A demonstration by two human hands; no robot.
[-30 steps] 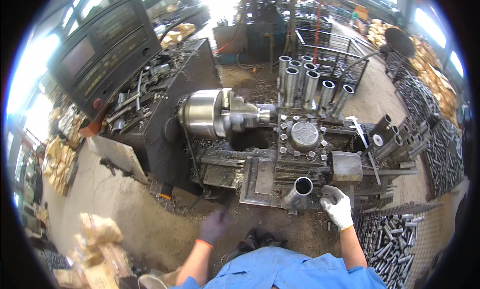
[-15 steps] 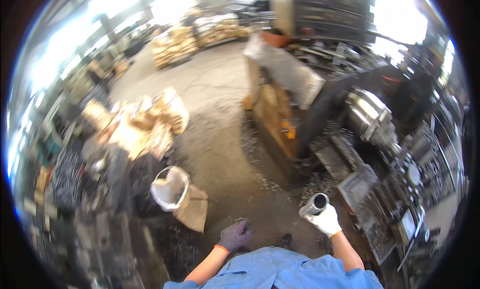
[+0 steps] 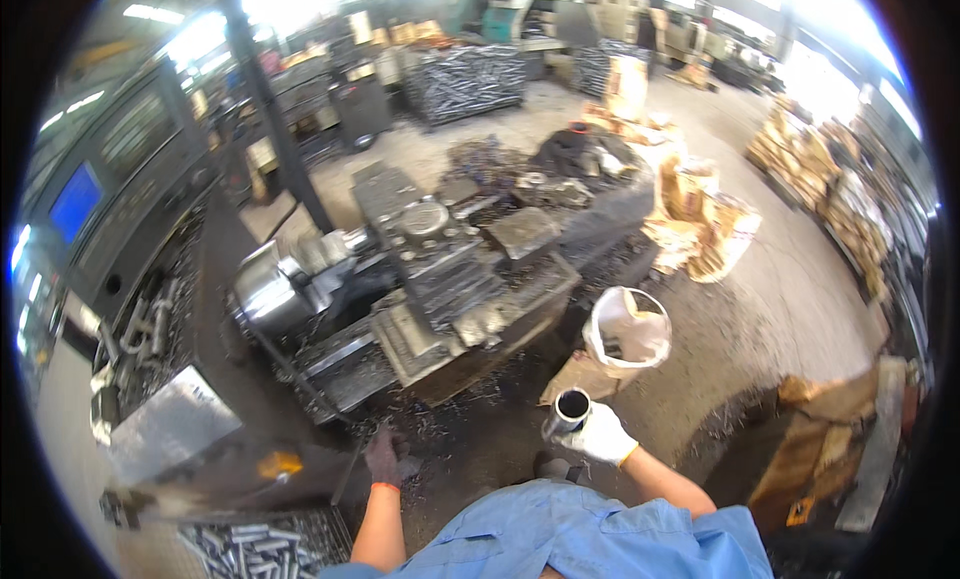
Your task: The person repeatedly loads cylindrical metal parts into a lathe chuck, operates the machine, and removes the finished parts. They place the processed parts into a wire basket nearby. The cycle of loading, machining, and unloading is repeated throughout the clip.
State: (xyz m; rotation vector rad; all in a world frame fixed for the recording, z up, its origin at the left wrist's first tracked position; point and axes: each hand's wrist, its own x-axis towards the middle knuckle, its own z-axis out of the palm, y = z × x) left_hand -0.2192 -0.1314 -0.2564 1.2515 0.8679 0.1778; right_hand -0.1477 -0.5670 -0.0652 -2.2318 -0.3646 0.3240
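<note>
My right hand (image 3: 604, 436), in a white glove, is closed around a short metal tube (image 3: 560, 416). The tube's dark open end faces up, and it is held in front of my body. My left hand (image 3: 385, 455), in a dark grey glove with an orange cuff, hangs low at the left beside the lathe's front. Blur and the dark floor keep its fingers from showing clearly. Ahead of both hands stands a lathe (image 3: 430, 264) with a shiny round chuck (image 3: 270, 289) at its left end. A white bucket (image 3: 655, 351) stands beyond the tube, with brown sacking (image 3: 580, 379) against it.
A crate of metal pieces (image 3: 262, 549) sits at the lower left. Sacks (image 3: 722, 239) lie beyond the bucket, and more are stacked at the far right (image 3: 815, 169). A wooden structure (image 3: 790, 449) rises at the right. A dark post (image 3: 275, 109) stands behind the lathe.
My view has swung left, so the lathe now fills the middle and the bucket lies to the right. The tube stays in my right hand; my left hand has shifted left.
</note>
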